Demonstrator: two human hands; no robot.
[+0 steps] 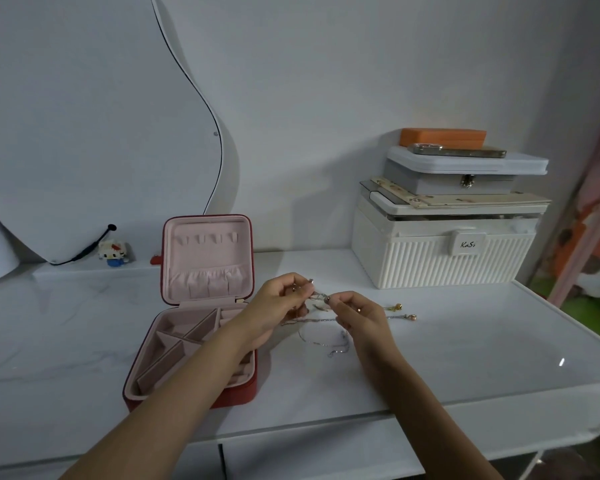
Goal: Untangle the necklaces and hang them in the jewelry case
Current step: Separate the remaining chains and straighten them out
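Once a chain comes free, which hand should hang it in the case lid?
Probably left. The left hand sits right beside the open jewelry case, near its lid hooks. The right hand is farther, and both pinch the tangled necklaces.

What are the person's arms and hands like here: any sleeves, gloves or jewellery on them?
Both forearms are bare from the bottom edge of the picture up to the wrists: no sleeves, gloves, watch or bracelet show. The left hand has a small ring on one finger, partly hidden. The right hand wears a thin ring on one finger. The fingernails are too small to judge.
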